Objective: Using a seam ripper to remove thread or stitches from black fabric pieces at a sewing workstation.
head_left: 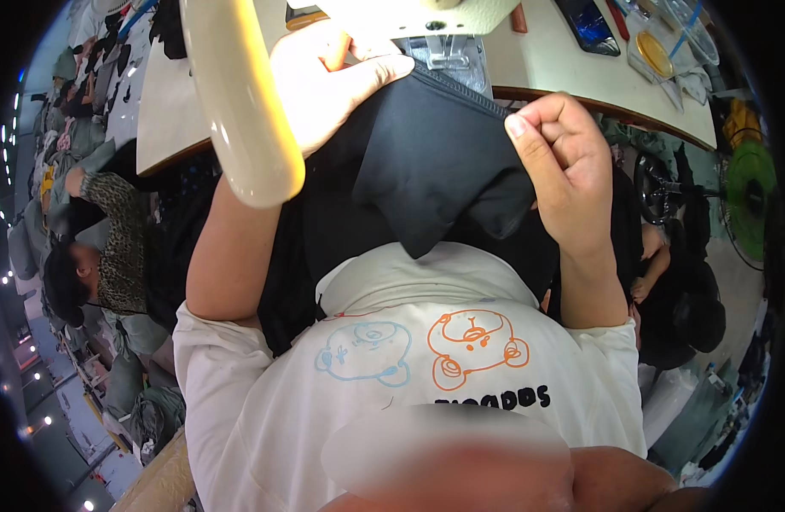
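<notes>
A dark piece of fabric (452, 154) hangs below the sewing machine (435, 19), its stitched upper edge running from the presser foot (446, 55) down to the right. Thumb and fingers of my left hand (328, 90) close on the edge's left end, right beside the presser foot. At the other end, my right hand (571, 166) pinches the same edge between thumb and forefinger. The edge is stretched between both hands, while the lower part falls in loose points over my lap. A cream rounded bar (243, 111) hides part of my left wrist.
On the pale worktable (546, 64) to the right lie a phone (590, 26), a red-handled tool (619, 19) and a yellow disc (654, 55). A green fan (748, 200) stands at far right. People sit on both sides, one in a leopard-print sleeve (121, 243).
</notes>
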